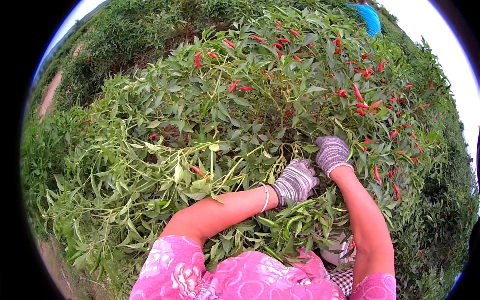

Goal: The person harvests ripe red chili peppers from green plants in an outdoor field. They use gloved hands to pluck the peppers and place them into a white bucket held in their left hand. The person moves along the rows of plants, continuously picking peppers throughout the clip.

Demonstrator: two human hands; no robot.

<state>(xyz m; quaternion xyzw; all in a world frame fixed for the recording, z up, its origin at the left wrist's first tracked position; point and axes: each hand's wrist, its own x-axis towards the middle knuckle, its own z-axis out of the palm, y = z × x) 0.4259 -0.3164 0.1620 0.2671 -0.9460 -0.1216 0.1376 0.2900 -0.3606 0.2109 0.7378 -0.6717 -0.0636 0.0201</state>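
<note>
My left hand (298,180), in a striped grey-and-white knit glove, reaches among the leaves and stems of a chili pepper plant (232,120); its fingertips are hidden. Close by on the right, my right hand (333,153) wears a similar purplish glove, its fingers pointing down into the foliage and mostly out of sight. A green chili pepper (350,153) lies beside the right wrist. Red chili peppers (357,92) hang above and to the right of both hands. Below the left hand, several green chili peppers (268,222) show among leaves near my body.
Dense pepper plants surround me on all sides. Bent leafy branches (150,176) spread at the left. A person in a blue top (369,18) is farther off at the upper right. A strip of bare reddish ground (50,93) runs at the far left. A whitish container or bag (335,251) partly shows near my waist.
</note>
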